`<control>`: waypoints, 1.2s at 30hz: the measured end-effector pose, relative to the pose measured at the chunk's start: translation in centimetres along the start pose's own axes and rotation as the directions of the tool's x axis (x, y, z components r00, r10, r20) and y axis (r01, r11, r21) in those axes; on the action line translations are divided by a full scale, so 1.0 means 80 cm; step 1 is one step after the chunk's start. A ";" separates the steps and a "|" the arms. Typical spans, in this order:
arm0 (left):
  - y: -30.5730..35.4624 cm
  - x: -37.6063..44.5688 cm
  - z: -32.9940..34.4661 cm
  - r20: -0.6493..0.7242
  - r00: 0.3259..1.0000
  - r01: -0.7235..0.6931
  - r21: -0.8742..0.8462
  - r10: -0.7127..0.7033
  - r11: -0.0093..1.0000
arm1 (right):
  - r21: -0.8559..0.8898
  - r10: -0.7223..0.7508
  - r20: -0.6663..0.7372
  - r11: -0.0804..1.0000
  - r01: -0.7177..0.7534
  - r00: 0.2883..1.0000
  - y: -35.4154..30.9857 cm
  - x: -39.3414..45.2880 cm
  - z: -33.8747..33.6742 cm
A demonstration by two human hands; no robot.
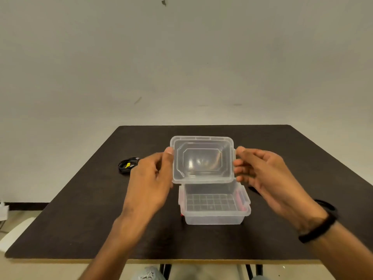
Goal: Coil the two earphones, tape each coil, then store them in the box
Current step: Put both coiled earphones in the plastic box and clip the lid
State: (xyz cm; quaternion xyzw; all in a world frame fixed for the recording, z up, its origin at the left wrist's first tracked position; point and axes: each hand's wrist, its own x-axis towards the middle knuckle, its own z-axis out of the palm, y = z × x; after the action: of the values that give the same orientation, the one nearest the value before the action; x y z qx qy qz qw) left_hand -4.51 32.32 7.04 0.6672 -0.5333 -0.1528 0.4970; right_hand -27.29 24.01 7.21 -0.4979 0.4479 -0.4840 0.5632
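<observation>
A clear plastic box (215, 216) stands open in the middle of the dark table, with nothing visible inside it. Its clear lid (202, 159) is lifted above the box's far edge and tilted so its underside faces me. My left hand (150, 178) grips the lid's left edge and my right hand (262, 174) grips its right edge. A coiled black earphone (127, 165) with a strip of yellow tape lies on the table to the left, partly hidden behind my left hand. A second earphone is not clearly visible.
The dark table (80, 219) fills the lower half of the view, with a plain wall behind it. A black band (321, 225) sits on my right wrist. Red latches show at the box's sides. A white object (4, 211) lies on the floor at far left.
</observation>
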 end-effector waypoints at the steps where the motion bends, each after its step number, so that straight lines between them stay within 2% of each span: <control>1: 0.000 0.009 0.001 -0.022 0.999 0.036 -0.078 -0.038 0.996 | 0.026 0.010 0.011 1.000 -0.010 1.000 -0.003 0.011 0.006; 4: -0.016 0.043 0.015 -0.040 0.989 0.127 -0.267 -0.143 0.955 | 0.046 0.068 0.043 0.996 -0.070 0.997 -0.003 0.048 0.019; 6: -0.031 0.062 0.027 -0.039 0.989 0.128 -0.264 -0.143 0.956 | -0.002 0.118 0.046 0.993 -0.118 0.992 0.001 0.076 0.025; 9: -0.071 0.091 0.047 0.003 1.000 0.004 0.069 -0.005 0.998 | -0.137 0.150 0.045 0.980 -0.143 0.988 0.013 0.118 0.028; 11: -0.098 0.111 0.054 0.074 0.996 -0.076 0.270 0.058 0.960 | -0.242 0.151 0.043 0.961 -0.136 0.988 0.023 0.143 0.025; 13: -0.117 0.122 0.061 0.161 0.985 -0.117 0.402 0.056 0.908 | -0.335 0.161 0.040 0.932 -0.139 0.986 0.033 0.164 0.022; 16: -0.124 0.130 0.059 0.237 0.969 -0.173 0.457 0.068 0.873 | -0.355 0.195 0.038 0.920 -0.169 0.980 0.045 0.183 0.019; 19: -0.138 0.142 0.025 0.116 0.977 -0.210 0.422 0.177 0.882 | -0.339 0.232 0.024 0.917 -0.210 0.972 0.053 0.195 0.017; 21: -0.161 0.154 -0.016 0.066 0.982 -0.187 0.505 0.178 0.843 | -0.411 0.219 -0.007 0.889 -0.203 0.976 0.057 0.198 0.017; 22: -0.173 0.156 -0.038 0.079 0.986 -0.168 0.557 0.149 0.813 | -0.520 0.171 -0.023 0.839 -0.158 0.985 0.057 0.198 0.018; 24: -0.197 0.156 -0.075 0.145 0.985 -0.169 0.644 0.098 0.746 | -0.773 -0.020 0.011 0.634 0.021 1.000 0.051 0.190 0.028; 26: -0.212 0.150 -0.097 0.238 0.968 -0.219 0.679 0.072 0.701 | -0.846 -0.157 0.205 0.469 0.255 0.966 0.038 0.172 0.052; 29: -0.218 0.144 -0.105 0.319 0.946 -0.283 0.704 0.067 0.652 | -0.740 -0.159 0.566 0.336 0.583 0.809 0.025 0.138 0.105; 31: -0.218 0.145 -0.104 0.341 0.938 -0.306 0.732 0.061 0.608 | -0.646 -0.138 0.716 0.241 0.724 0.685 0.028 0.121 0.141; 34: -0.217 0.150 -0.102 0.355 0.931 -0.333 0.732 0.085 0.595 | -0.532 -0.058 0.841 0.090 0.842 0.538 0.046 0.112 0.183; 36: -0.217 0.157 -0.101 0.379 0.921 -0.359 0.730 0.093 0.581 | -0.501 0.012 0.865 0.010 0.865 0.501 0.059 0.112 0.197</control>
State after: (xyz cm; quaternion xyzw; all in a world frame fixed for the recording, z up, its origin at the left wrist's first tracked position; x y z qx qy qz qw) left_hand 16.00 24.46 0.50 0.7107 -0.6959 0.0630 0.0812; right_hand -10.07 17.28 3.92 -0.9792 0.1959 -0.0403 0.0334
